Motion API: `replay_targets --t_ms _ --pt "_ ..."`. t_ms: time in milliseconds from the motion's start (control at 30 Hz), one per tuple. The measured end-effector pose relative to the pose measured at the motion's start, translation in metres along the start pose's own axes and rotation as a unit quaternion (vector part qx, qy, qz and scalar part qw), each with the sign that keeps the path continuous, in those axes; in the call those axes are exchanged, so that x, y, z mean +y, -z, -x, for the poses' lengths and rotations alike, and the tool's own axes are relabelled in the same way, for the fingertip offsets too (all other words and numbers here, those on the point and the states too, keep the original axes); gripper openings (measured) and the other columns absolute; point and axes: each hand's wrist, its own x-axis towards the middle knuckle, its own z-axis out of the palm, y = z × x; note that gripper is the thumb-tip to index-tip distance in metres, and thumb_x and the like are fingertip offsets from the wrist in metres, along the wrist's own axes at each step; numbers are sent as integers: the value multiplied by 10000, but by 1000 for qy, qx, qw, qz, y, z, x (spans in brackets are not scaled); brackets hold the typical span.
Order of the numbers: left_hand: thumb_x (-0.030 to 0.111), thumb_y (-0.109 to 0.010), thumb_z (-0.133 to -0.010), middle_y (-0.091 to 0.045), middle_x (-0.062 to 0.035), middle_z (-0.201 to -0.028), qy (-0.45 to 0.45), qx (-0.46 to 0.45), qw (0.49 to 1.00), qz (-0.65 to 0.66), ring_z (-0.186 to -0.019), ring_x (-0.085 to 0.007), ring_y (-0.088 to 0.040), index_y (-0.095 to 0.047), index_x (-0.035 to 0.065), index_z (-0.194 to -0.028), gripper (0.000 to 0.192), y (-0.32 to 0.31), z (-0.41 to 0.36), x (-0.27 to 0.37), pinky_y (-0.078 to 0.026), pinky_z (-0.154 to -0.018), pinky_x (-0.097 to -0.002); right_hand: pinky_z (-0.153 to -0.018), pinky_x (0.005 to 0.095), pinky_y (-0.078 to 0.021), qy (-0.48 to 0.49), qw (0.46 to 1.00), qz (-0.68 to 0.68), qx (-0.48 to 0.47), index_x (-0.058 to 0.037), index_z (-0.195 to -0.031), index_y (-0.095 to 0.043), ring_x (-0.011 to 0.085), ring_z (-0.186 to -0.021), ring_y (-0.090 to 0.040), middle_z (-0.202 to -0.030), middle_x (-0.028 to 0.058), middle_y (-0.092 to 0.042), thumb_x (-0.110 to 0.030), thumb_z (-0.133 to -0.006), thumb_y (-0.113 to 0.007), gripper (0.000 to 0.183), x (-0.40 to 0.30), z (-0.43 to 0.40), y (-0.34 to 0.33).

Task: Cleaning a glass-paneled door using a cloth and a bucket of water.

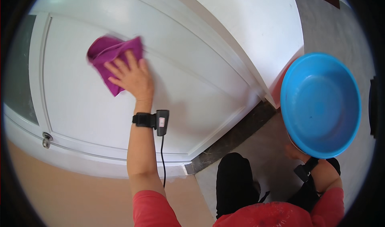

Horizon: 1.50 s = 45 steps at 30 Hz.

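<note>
My left hand (132, 76) lies with spread fingers on a purple cloth (115, 57), pressing it against a white panelled door (90, 106). The cloth is bunched, with folds above the fingers and a corner hanging below. A black strap with a small grey device (162, 122) and a cable sits on the left wrist. Lower right, my right hand (296, 153) is partly hidden below the rim of a blue plastic basin (320, 106); I cannot tell whether it grips anything. No cloth shows inside the basin. A second black strap (309, 166) circles the right wrist.
A metal door knob (46, 139) sticks out near the door's edge, beside a glass pane (19, 73). A dark stone threshold (234, 133) runs along the door's foot. White wall (255, 22) stands between door and basin. Grey floor (324, 25) extends beyond.
</note>
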Motion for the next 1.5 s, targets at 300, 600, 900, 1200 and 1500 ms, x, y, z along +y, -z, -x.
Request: replay_targets --t_ms 300,600,900,1200,1500 --pt "315 -578 -835 -455 -64 -1284 -306 -273 901 144 -1229 -309 -365 -507 202 -1238 425 -12 126 1 -258 -992 -619 -736 449 -491 0 995 -63 -82 -26 -820 -679 339 -805 -629 -841 184 -648 -267 -725 -615 267 -15 -18 14" --pt "264 -507 -889 -398 -206 -1305 -114 131 981 84 -1256 -364 -350 -440 28 -1209 403 37 -181 -113 -246 -1010 -569 -754 448 -492 -33 996 -22 -84 -28 -831 -680 340 -832 -629 -864 188 -650 -276 -715 -620 281 -1 -9 -2" --pt "351 -399 -932 -292 -124 -1459 -56 147 987 11 -1364 -342 -214 -350 117 -1373 501 24 -116 -88 -226 -1025 -569 -770 448 -493 -59 995 -14 -79 -29 -840 -681 341 -856 -630 -884 193 -652 -284 -706 -625 293 10 -12 -18" --pt "359 -544 -852 -451 -170 -1235 -291 -78 953 31 -1258 -392 -319 -473 229 -1299 470 32 -49 -132 -229 -989 -630 -819 437 -494 8 995 -57 -79 -67 -1037 -652 338 -931 -618 -1006 200 -636 -330 -704 -636 425 -2 1 15" --pt "381 -420 -929 -279 -172 -1440 104 130 986 15 -1318 -361 -255 -290 93 -1404 570 12 -45 -283 -218 -1069 -493 -768 458 -499 -73 994 -77 -9 -27 -872 -678 368 -824 -634 -856 206 -653 -274 -714 -608 302 5 14 -2"
